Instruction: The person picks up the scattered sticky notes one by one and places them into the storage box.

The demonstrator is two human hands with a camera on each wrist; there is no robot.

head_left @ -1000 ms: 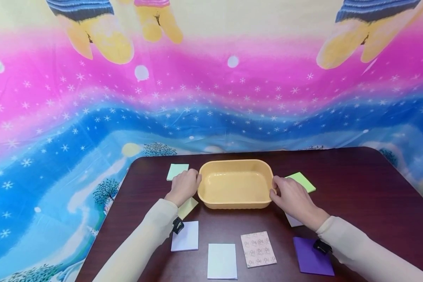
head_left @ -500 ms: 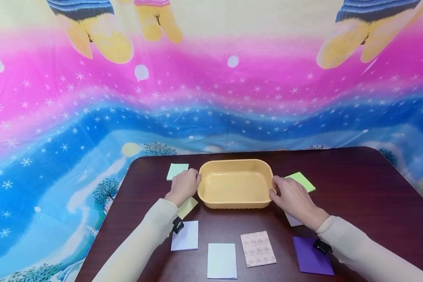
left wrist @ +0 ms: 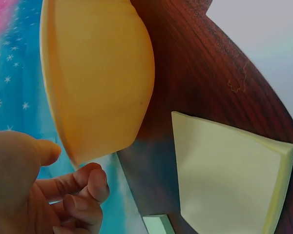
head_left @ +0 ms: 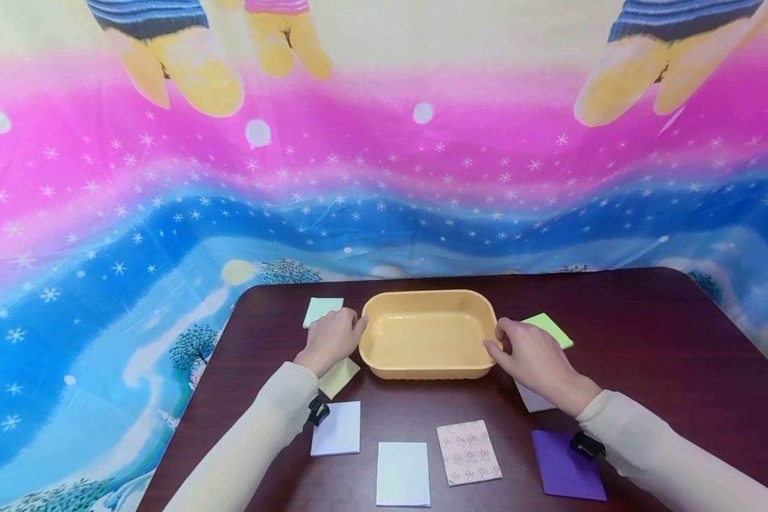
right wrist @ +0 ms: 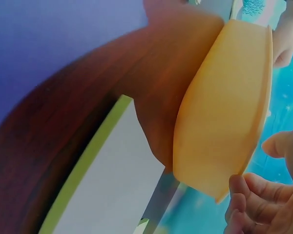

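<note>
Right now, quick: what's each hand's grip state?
Left hand: open, loosely at one end of the yellow tray.
Right hand: open, loosely at the other end.

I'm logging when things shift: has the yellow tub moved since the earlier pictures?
No: against the table and the patterned pad, the yellow tub sits in the same place in the head view.

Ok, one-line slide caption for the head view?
A person's left grip and right grip at opposite ends of a yellow tray, paper pads around it on a dark table.
</note>
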